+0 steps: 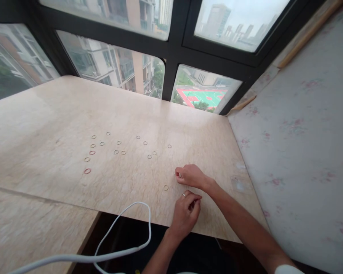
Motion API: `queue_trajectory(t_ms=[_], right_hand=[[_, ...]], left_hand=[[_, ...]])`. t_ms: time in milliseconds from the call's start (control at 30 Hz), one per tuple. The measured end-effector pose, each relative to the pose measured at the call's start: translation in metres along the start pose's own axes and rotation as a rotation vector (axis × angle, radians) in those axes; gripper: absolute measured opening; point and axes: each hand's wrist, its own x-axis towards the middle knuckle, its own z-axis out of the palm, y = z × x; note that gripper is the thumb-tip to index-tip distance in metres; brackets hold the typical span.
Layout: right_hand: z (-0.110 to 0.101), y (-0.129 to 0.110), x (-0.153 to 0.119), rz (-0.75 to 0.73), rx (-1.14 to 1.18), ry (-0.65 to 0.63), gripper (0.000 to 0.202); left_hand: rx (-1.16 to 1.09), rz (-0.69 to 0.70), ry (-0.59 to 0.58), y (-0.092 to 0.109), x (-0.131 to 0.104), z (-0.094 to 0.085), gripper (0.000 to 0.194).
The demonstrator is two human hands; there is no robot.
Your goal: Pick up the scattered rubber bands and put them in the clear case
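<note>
The right hand (191,175) is bent low, thumb and forefinger drawn together just above the worktop (60,114); a pale trace shows by the fingertips, but whether they grip a small ring cannot be told. The left hand (185,214), a finger band (183,195) on one finger, is curled with thumb and fingers close together, nearer the near edge; what it may hold is hidden inside. Just left of the two hands, a single pale ring (166,187) lies flat and untouched, and another thin ring (169,146) lies farther out, toward the far edge under the window frame (171,49). Beyond these, more thin rings are scattered leftward across the middle of the worktop, ending in a loose column with a red ring (87,171) at its near end and a second red ring (92,152) a little farther off. A white cable (74,258) loops over the near edge, apart from the rings. The step in hand looks like fine fingertip handling close to the surface. From here, a move on any of these flat, thin rings would call for a light pinch at the rim and little sideways push, since they could slide easily.
</note>
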Motion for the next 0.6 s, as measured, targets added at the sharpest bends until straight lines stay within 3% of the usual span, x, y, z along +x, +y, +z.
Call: queue_trajectory(t_ms=[200,333,467,600], right_hand=[[0.008,0.014,-0.02,-0.027,0.453,-0.025,0.005],[0.019,0.028,-0.039,0.026,0.849,-0.02,0.017],[0.024,0.043,-0.063,0.138,1.157,0.113,0.031],[0.026,0.06,-0.096,0.265,1.326,0.29,0.035]], left_hand=[[0.01,-0.008,0.004,-0.003,-0.001,0.001,0.018],[-0.004,0.007,-0.012,-0.003,-0.001,0.002,0.018],[0.027,-0.024,-0.029,-0.001,0.001,0.001,0.019],[0.069,-0.036,-0.046,-0.002,0.003,0.0,0.019]])
